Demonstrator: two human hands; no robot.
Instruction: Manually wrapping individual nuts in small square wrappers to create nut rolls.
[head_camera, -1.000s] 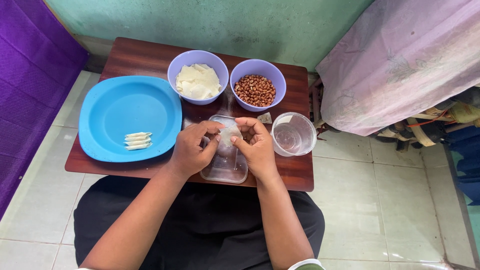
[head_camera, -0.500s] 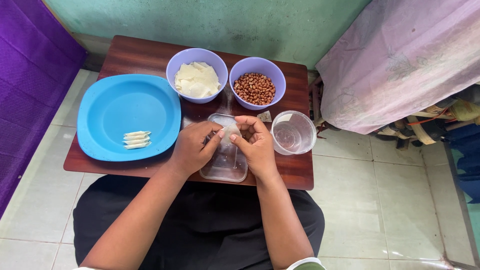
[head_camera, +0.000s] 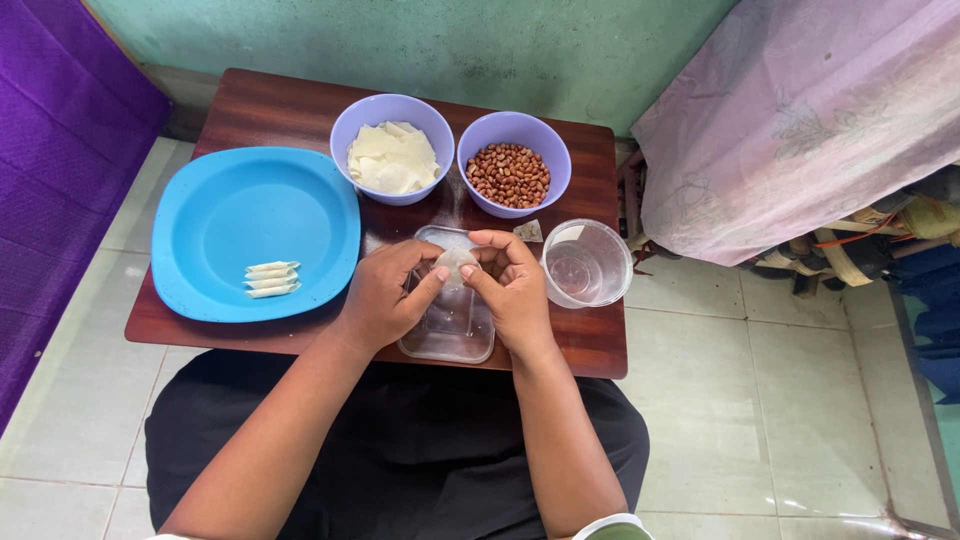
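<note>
Since 1 s ago, hands barely shift: left hand (head_camera: 385, 300) & right hand (head_camera: 515, 285) stay together, fingers pinched shut on a small pale wrapper (head_camera: 455, 265), held just above the clear rectangular lid (head_camera: 450, 325) at table's near edge. Dark wood table (head_camera: 260, 100), tiled floor, green wall far. Blue plate (head_camera: 215, 215) left w/ three rolled pieces (head_camera: 271, 279). Far bowl (head_camera: 390, 110): wrappers; bowl (head_camera: 515, 130) right of it: peanuts. Clear cup (head_camera: 590, 262) right.
</note>
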